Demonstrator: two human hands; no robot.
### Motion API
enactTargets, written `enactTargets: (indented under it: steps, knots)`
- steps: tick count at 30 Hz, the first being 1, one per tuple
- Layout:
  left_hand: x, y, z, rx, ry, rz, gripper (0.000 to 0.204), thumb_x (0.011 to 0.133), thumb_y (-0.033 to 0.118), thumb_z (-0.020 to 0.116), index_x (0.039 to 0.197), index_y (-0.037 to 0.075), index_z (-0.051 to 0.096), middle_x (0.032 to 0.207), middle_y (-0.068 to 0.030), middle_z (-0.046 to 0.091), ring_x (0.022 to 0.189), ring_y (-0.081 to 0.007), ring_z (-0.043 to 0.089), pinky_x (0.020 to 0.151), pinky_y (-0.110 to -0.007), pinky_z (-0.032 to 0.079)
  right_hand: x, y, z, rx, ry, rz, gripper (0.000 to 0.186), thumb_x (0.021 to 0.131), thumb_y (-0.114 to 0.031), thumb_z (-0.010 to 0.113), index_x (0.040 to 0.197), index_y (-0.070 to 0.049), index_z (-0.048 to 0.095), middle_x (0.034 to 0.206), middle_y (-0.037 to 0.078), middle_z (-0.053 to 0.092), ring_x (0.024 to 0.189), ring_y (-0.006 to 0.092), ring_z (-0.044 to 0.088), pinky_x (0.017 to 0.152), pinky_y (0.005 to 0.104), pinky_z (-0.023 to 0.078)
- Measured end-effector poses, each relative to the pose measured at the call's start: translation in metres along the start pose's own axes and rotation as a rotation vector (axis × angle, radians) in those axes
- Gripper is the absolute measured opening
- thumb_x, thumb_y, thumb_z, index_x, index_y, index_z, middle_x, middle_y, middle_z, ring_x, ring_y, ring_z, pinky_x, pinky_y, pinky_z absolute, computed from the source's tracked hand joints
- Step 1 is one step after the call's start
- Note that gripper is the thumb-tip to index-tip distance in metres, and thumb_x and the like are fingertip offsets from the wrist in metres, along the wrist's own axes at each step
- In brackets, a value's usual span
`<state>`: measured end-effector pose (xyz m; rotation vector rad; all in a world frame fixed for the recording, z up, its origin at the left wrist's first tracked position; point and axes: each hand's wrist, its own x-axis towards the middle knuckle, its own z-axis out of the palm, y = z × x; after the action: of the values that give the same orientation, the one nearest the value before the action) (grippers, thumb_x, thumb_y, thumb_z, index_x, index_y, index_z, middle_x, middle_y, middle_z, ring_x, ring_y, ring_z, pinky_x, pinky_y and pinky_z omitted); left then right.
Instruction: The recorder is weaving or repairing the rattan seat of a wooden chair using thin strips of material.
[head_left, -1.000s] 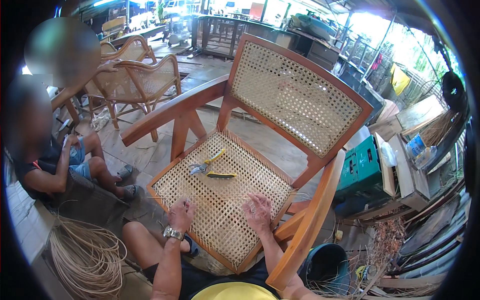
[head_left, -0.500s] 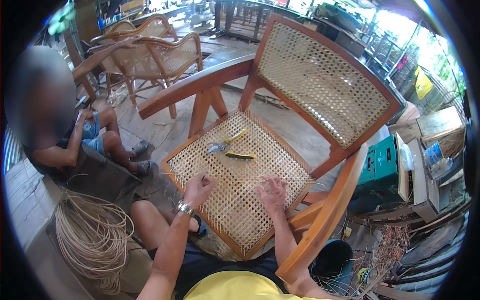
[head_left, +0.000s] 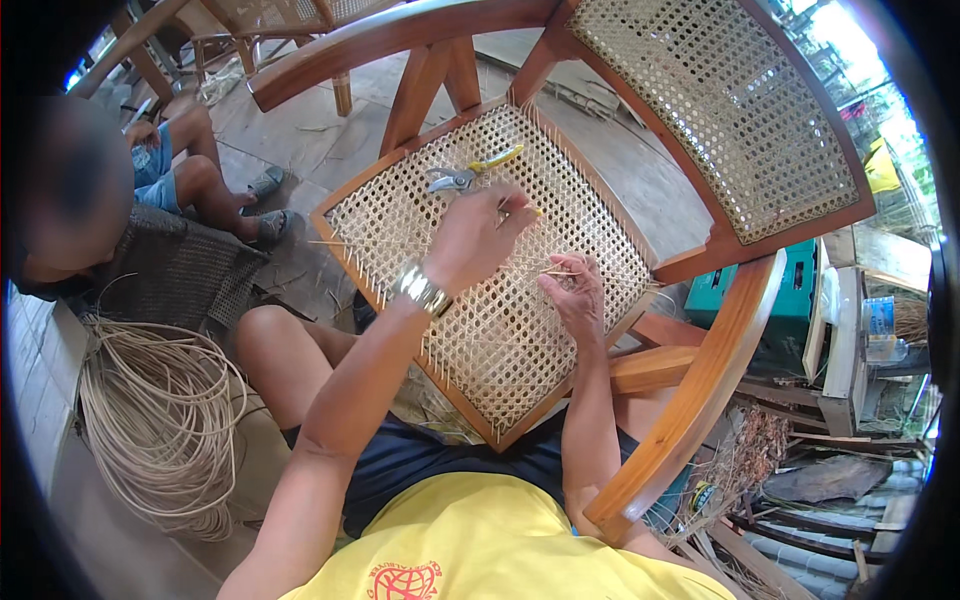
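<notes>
A wooden armchair with a woven cane seat (head_left: 470, 340) stands in front of me. Over the middle of the seat is my left hand (head_left: 482, 238), its curled fingers smeared by motion and covering part of the shears' lower handle. Whether they touch it cannot be made out. The pruning shears (head_left: 457, 180), with yellow handles, lie on the weave with their blades apart. Close by on the right, my right hand (head_left: 576, 297) is closed, thumb against fingers, on a thin cane strand (head_left: 560, 273) just above the seat.
A coil of cane (head_left: 160, 420) rests at the lower left, near a seated person (head_left: 185, 165). The chair's armrest (head_left: 700, 400) curves past my right forearm, and its caned back (head_left: 725, 110) rises at the far right. Beyond stands a green crate (head_left: 785, 295) among wood scraps.
My left hand has moved forward and right, from the seat's left part to the shears' handle. The right hand has risen slightly from the weave, fingers closing. The whole view has tilted down.
</notes>
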<state>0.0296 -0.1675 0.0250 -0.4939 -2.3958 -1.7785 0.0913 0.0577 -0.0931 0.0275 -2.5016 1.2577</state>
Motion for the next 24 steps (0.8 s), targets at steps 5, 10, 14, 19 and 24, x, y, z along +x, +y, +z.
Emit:
enactTargets:
  steps: [5, 10, 14, 19, 24]
  knots:
    - [-0.013, -0.049, 0.010, 0.658, -0.397, -0.111, 0.038, 0.090, 0.038, 0.069, 0.091, 0.000, 0.067, 0.087, -0.0196, 0.069, 0.083, -0.0378, 0.068, 0.073, -0.047, 0.053, 0.001, 0.002, 0.003, 0.112, 0.018, 0.097, 0.016, 0.077, -0.004, 0.082, 0.091, -0.008, 0.075, 0.102, 0.004, 0.063, 0.100, 0.0191, 0.059, 0.088, 0.0330, 0.049]
    - [-0.023, -0.046, 0.026, 0.686, -0.459, -0.148, 0.039, 0.092, 0.038, 0.068, 0.085, -0.001, 0.066, 0.082, -0.0183, 0.068, 0.082, -0.0349, 0.069, 0.072, -0.045, 0.054, 0.002, -0.002, 0.003, -0.074, 0.047, -0.006, 0.012, 0.079, -0.005, 0.078, 0.088, -0.012, 0.074, 0.097, 0.003, 0.064, 0.099, 0.0218, 0.060, 0.087, 0.0358, 0.049]
    - [-0.018, -0.034, 0.036, 0.790, -0.535, -0.207, 0.037, 0.095, 0.037, 0.064, 0.090, 0.001, 0.069, 0.090, -0.0181, 0.071, 0.087, -0.0325, 0.070, 0.076, -0.043, 0.055, 0.001, -0.007, 0.002, -0.219, 0.069, -0.089, 0.009, 0.081, -0.008, 0.075, 0.088, -0.013, 0.072, 0.096, 0.003, 0.065, 0.098, 0.0233, 0.061, 0.086, 0.0369, 0.049]
    - [-0.018, -0.051, 0.038, 0.858, -0.521, -0.054, 0.028, 0.099, 0.031, 0.059, 0.089, 0.006, 0.069, 0.083, -0.0150, 0.070, 0.077, -0.0273, 0.069, 0.068, -0.041, 0.054, 0.002, -0.004, 0.006, -0.155, 0.076, -0.098, 0.009, 0.080, -0.012, 0.075, 0.086, -0.014, 0.069, 0.097, 0.001, 0.064, 0.099, 0.0235, 0.060, 0.090, 0.0400, 0.046]
    - [-0.033, -0.070, 0.027, 0.750, -0.517, 0.010, 0.021, 0.099, 0.012, 0.052, 0.083, 0.003, 0.061, 0.066, -0.0139, 0.062, 0.059, -0.0211, 0.063, 0.054, -0.038, 0.051, 0.000, 0.001, 0.000, -0.160, 0.103, -0.110, 0.010, 0.079, -0.012, 0.076, 0.085, -0.014, 0.069, 0.097, 0.001, 0.064, 0.100, 0.0239, 0.060, 0.090, 0.0406, 0.046]
